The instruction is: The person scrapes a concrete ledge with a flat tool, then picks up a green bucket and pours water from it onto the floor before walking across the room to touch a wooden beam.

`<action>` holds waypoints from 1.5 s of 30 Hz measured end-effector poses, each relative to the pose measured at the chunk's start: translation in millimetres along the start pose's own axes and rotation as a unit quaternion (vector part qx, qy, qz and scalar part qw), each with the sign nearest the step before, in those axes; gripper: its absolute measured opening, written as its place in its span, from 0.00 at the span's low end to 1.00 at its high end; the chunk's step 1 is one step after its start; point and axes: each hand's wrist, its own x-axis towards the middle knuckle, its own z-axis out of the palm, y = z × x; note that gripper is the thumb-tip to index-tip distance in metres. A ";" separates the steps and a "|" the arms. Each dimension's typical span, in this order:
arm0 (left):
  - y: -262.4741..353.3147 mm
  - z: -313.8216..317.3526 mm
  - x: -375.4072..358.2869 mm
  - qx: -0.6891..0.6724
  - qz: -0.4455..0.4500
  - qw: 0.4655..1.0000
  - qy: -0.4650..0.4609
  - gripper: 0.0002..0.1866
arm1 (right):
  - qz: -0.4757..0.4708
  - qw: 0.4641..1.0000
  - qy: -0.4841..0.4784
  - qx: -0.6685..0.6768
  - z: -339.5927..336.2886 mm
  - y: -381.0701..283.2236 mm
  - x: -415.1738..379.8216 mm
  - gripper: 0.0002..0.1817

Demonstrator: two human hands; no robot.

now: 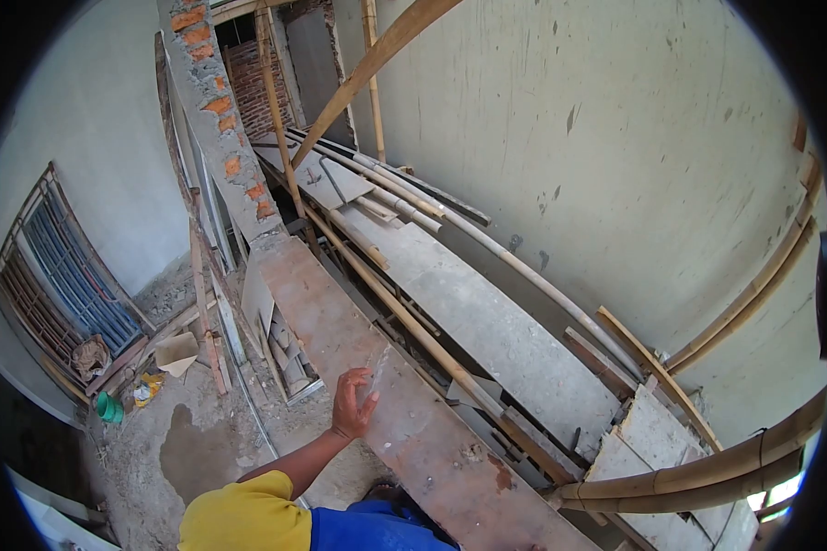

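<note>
My left hand (352, 404) reaches out from a yellow sleeve (257, 519) at the lower middle. Its fingers are curled, with the thumb on the right side. A thin, clear whitish strip (379, 363) runs up from between fingers and thumb, and I cannot tell what kind of thing it is. Beneath and beside the hand lies a long reddish-brown board (331, 317), smeared with dried mortar, sloping across the view from upper left to lower right. My right hand is out of view.
An unplastered brick-and-mortar pillar (222, 119) rises at the board's far end. Bamboo poles (404, 321) and a grey plank (496, 308) lie to the right, along a plastered wall (597, 138). Bent bamboo (689, 487) crosses at lower right. A green bucket (109, 407) sits on the floor below.
</note>
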 end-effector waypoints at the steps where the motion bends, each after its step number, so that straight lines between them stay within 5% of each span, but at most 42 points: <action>1: 0.1 0.1 0.3 -0.002 0.001 1.000 0.003 0.16 | -0.006 1.000 -0.003 -0.005 -0.6 -0.7 1.1 0.30; 23: 1.5 1.0 1.0 0.002 -0.007 1.000 0.003 0.14 | -0.091 0.992 0.082 -0.041 8.4 6.8 2.8 0.21; 29: 2.0 -0.1 1.9 0.007 -0.008 1.000 -0.001 0.14 | -0.054 0.992 0.113 -0.010 20.8 13.2 -4.3 0.25; 32: 3.4 0.2 2.0 0.005 -0.013 1.000 0.007 0.14 | -0.075 0.995 0.023 -0.066 -2.4 -3.0 4.6 0.27; 45: 6.0 -2.0 2.6 0.016 -0.028 0.999 -0.009 0.12 | -0.028 0.995 0.096 -0.022 8.3 -2.9 2.7 0.23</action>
